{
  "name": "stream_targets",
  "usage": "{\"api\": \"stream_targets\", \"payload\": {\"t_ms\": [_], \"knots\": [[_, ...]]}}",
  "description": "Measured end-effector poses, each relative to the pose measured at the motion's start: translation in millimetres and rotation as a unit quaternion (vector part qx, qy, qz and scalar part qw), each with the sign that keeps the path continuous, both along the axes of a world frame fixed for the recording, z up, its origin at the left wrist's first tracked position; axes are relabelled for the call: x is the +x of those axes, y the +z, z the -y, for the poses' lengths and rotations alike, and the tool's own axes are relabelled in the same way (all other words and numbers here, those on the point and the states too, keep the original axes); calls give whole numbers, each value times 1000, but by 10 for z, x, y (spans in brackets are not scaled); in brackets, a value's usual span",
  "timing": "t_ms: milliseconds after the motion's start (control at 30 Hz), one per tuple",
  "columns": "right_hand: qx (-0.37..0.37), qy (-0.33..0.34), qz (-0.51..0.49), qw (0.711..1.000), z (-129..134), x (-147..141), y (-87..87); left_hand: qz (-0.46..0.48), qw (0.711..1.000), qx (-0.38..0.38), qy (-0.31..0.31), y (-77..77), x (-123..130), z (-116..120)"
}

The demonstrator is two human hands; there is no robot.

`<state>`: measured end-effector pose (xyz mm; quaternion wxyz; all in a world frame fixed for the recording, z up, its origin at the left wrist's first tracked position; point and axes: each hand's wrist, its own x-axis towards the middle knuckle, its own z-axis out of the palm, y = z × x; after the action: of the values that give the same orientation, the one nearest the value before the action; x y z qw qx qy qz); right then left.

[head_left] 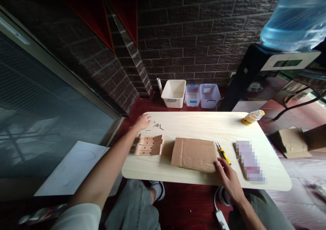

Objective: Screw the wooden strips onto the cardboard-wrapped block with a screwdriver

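My left hand (142, 122) sits curled loosely on the far left of the pale wood-grain tabletop (203, 126), just beside a small scatter of screws (156, 125). From here I cannot tell whether it has anything in its grip. My right hand (228, 179) is open, its fingertips (219, 163) against the near corner of a parcel taped in brown paper (194, 154), which lies flat in the middle of the tabletop.

Between my hands, left of the parcel, is a stack of flat tan slats with rounded ends (149, 145); I cannot tell their material. A screwdriver with a yellow-and-black handle (224, 153) lies just right of the parcel, untouched, and a pixelated, blurred flat item (249, 160) lies beyond it.

As things lie, the work in hand centres on the parcel and these loose parts: the parcel is sealed, and the screws are loose.

A plastic bottle (253, 117) lies at the far right corner. Beyond the tabletop, a white basket (173, 93) and two clear plastic bins (201, 95) stand against a brick wall (198, 33).
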<state>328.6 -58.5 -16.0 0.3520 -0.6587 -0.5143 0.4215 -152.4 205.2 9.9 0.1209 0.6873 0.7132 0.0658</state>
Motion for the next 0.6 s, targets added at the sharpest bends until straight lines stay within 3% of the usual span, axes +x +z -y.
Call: {"api": "stream_targets", "payload": {"t_ms": [100,200,300,400,600], "knots": [[-4,-1,5,1000,0,4,-2,-10,996,-77,36,127,-209,122],[-4,-8,10,1000,1,10,-13,10,992,-123,12,240,-317,307],[6,-12,12,1000,10,10,-27,37,980,-196,13,324,-286,502],[24,-17,6,1000,28,2,-31,48,954,-292,52,380,-179,655],[49,-17,-10,999,62,-4,-7,54,959,-270,61,416,0,799]]}}
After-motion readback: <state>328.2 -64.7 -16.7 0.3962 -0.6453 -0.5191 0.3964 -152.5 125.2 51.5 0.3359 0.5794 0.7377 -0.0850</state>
